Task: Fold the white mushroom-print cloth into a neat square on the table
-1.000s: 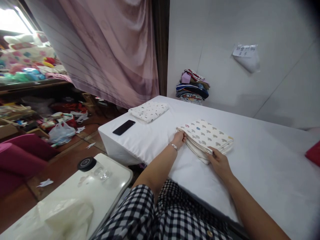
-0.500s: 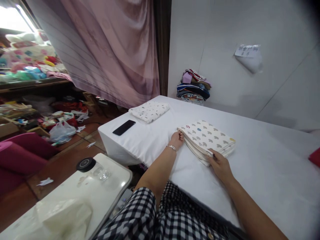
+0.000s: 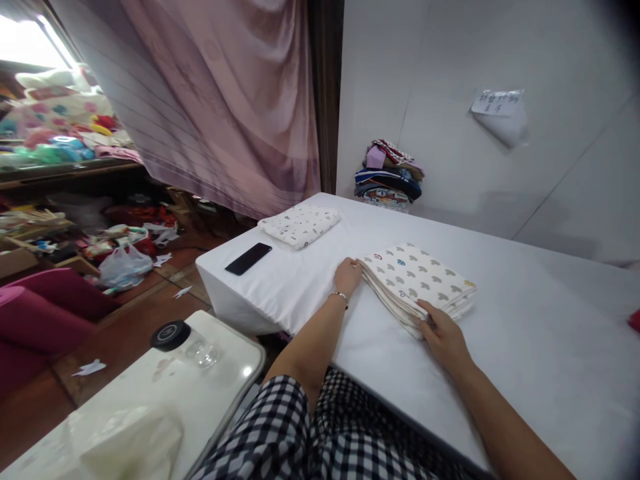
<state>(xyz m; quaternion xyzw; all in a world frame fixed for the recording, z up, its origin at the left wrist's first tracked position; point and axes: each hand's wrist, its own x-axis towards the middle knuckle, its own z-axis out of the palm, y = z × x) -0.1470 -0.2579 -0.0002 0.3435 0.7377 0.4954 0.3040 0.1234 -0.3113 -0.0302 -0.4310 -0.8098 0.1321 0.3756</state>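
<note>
A folded cream cloth (image 3: 417, 280) with grey heart prints lies on the white bed (image 3: 525, 347). My left hand (image 3: 347, 275) rests against its left corner, fingers curled at the edge of the folded layers. My right hand (image 3: 443, 333) holds the near corner of the same cloth, thumb on top and fingers tucked under the layers. Both hands are closed on the cloth, which lies flat.
A second folded printed cloth (image 3: 300, 223) and a black phone (image 3: 249, 258) lie near the bed's left end. A pile of clothes (image 3: 387, 175) sits against the wall. A white side table (image 3: 165, 380) with a glass jar (image 3: 183, 339) stands at my left knee.
My left hand has slid from gripping the cloth's left corner to resting against its edge. The right hand stays on the near corner. The view shifted slightly.
</note>
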